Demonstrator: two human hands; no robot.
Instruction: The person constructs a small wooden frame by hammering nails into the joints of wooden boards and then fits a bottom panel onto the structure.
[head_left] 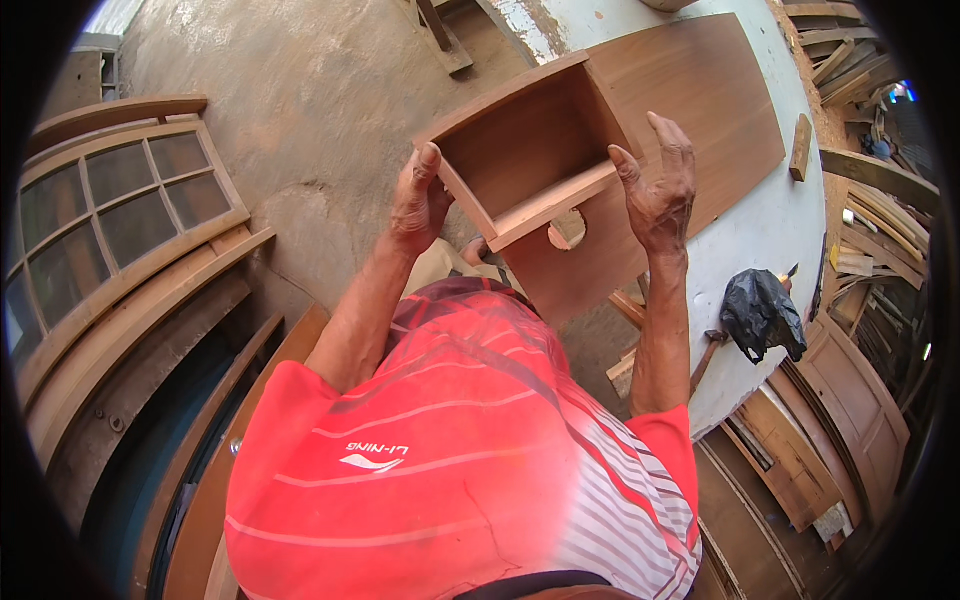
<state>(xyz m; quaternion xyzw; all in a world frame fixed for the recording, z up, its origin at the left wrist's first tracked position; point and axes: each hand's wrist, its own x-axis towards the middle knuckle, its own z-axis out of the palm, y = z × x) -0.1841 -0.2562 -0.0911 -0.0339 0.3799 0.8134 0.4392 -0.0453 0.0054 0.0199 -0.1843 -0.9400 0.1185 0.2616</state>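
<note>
A brown wooden drawer-like box [553, 207] is tilted up in front of me, its open side facing me. My left hand [420, 203] grips its left wall, with the thumb up along the edge and the other fingers partly hidden behind. At the box's right corner is my right hand [664, 190], fingers raised and apart. Its thumb is close to the rim; whether it touches, I cannot tell. Beneath the box lies a long brown wooden board [705, 95] with a round hole near its closer end, which juts past the table edge.
The board rests on a pale table [745, 235]. A black plastic bag [762, 312], a hammer [708, 350] and a small wood block [801, 147] lie there too. Framed window panels [125, 190] lean at left. Stacked timber [880, 225] and a panelled door [850, 390] stand at right.
</note>
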